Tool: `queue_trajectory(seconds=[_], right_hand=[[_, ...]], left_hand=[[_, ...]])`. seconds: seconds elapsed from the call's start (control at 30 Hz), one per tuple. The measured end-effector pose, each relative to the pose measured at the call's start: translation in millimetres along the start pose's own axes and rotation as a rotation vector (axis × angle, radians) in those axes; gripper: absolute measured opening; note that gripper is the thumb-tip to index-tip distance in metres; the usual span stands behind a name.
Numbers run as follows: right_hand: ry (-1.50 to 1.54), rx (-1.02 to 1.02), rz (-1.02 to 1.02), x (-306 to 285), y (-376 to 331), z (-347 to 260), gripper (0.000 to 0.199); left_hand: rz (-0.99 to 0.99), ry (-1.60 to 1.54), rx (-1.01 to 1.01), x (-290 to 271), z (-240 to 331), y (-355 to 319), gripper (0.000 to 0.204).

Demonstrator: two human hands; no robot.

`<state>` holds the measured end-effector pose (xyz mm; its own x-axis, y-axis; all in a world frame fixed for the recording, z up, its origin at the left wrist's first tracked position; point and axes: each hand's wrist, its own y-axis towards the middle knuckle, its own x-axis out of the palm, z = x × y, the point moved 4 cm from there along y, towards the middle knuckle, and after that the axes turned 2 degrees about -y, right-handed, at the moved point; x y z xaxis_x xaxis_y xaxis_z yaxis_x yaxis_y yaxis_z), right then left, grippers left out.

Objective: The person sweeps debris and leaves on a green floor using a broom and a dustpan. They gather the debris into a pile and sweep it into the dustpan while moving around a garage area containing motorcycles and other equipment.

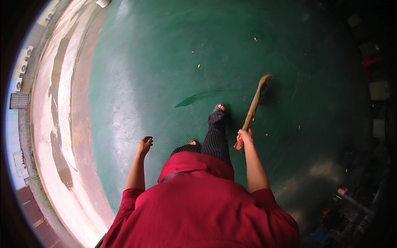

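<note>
My right hand [246,135] is closed around a short straw broom [254,108], close to its red-bound end [239,145]. The broom slants forward and slightly right over the green floor [165,49]; its bristle tip is blurred and casts a dark shadow. My left hand [144,145] hangs at my left side, away from the broom. Its fingers are loosely bent and a little apart, with nothing visible in them.
Small yellowish leaves [199,66] lie scattered on the floor. A dark wet streak [188,100] curves ahead of my foot [219,108]. Left of the green floor runs a pale concrete strip [68,91]. Dim clutter [331,223] stands at the lower right.
</note>
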<state>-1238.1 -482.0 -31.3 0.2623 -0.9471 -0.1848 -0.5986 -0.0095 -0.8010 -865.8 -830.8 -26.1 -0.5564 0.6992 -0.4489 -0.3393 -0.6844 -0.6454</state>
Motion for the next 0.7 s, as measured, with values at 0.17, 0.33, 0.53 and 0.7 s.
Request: queue_trajectory(seconds=[0.17,0.33,0.53,0.7], right_hand=[[-0.174,0.063,-0.556,55.6,8.1,-95.6,0.056],[-0.504,0.17,-0.942,166.2,86.2,-174.8,0.059],[-0.415,0.26,-0.909,205.9,188.1,-279.0,0.037],[0.081,0.403,-0.591,59.6,286.5,-349.3,0.02]], left_hand=[[-0.126,0.377,0.114,61.7,54.5,89.8,0.031],[-0.122,0.358,0.132,111.3,185.5,147.1,0.028],[-0.067,0.13,0.211,136.7,363.5,176.9,0.025],[-0.108,0.298,0.157,143.5,363.2,231.0,0.027]])
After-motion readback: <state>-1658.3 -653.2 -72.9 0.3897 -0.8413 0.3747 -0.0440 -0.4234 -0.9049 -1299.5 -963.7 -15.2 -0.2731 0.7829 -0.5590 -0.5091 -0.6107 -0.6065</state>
